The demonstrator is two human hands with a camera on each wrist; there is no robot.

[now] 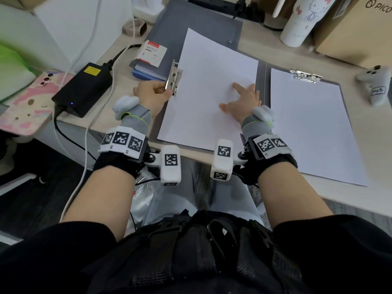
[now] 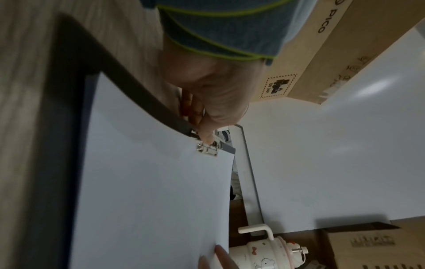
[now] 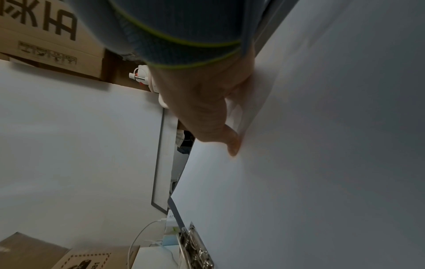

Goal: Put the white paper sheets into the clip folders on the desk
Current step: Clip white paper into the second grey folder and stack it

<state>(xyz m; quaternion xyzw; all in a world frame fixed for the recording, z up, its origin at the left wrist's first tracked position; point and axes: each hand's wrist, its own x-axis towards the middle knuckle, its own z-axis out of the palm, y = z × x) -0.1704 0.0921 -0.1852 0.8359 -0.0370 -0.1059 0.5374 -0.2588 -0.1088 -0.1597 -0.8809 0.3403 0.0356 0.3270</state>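
Light wood desk (image 1: 267,53) carries two grey clip folders. Left folder (image 1: 191,24) lies open, cover flipped back toward the far edge; right folder (image 1: 339,88) sits just beside it, with a white sheet (image 1: 314,128) already under its metal clip (image 1: 305,75) at the top edge. On the left folder a second white sheet (image 1: 207,88) lies skewed, near corner overhanging the desk edge. Left hand (image 1: 151,94) pinches the lever of that folder's clip (image 1: 174,79) at the sheet's left edge; thumb and fingers curled on the metal, confirmed in left wrist view (image 2: 207,145). Right hand (image 1: 241,100) is flat on the sheet, fingers spread and straight, pressing down, holding nothing. Cannot tell whether the sheet edge is under the clip. Around: black power brick (image 1: 83,88) left, white bottle (image 1: 303,20) and cardboard box (image 1: 356,28) at back right.
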